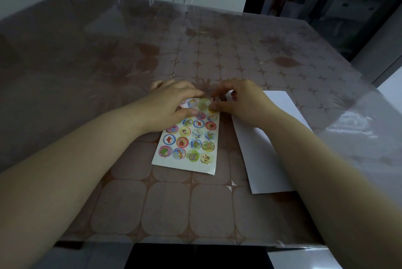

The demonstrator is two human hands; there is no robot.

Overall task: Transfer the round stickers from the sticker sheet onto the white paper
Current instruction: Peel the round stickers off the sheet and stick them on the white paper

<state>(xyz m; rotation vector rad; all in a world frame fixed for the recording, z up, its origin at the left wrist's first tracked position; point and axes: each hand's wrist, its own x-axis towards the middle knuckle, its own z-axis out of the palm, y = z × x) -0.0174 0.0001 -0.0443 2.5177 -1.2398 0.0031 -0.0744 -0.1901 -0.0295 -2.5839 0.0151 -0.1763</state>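
**Placement.** The glossy white sticker sheet (185,165), printed with colourful round stickers 4 across, lies flat on the brown tile-patterned table (174,203) under its clear plastic cover, directly in front of me. The plain white rectangular paper (261,160) lies just beside it on the right, apart from it and angled slightly away. I judge this layout deliberate: source and destination sit side by side, so a peeled sticker needs only a short carry to the right. No sticker shows on the visible part of the paper; my right forearm hides the rest.

**Left hand.** The left hand (171,103) lies across the upper left part of the sheet, palm down, fingers extended and fairly straight, thumb resting on the stickers. It grips nothing. I judge it is there as a weight, so the backing stays down while a sticker is lifted.

**Right hand.** The right hand (243,103) is at the sheet's far right corner, wrist above the paper, index finger curled down and thumb set opposite. Between them sits 1 red-and-white round sticker (215,100), which the 2 digits appear to pinch at its edge. Whether it is already free of the backing I cannot tell; the fingertips cover that edge.

**Stage.** Peeling in hand; the lower rows look full, so the task is near its start.
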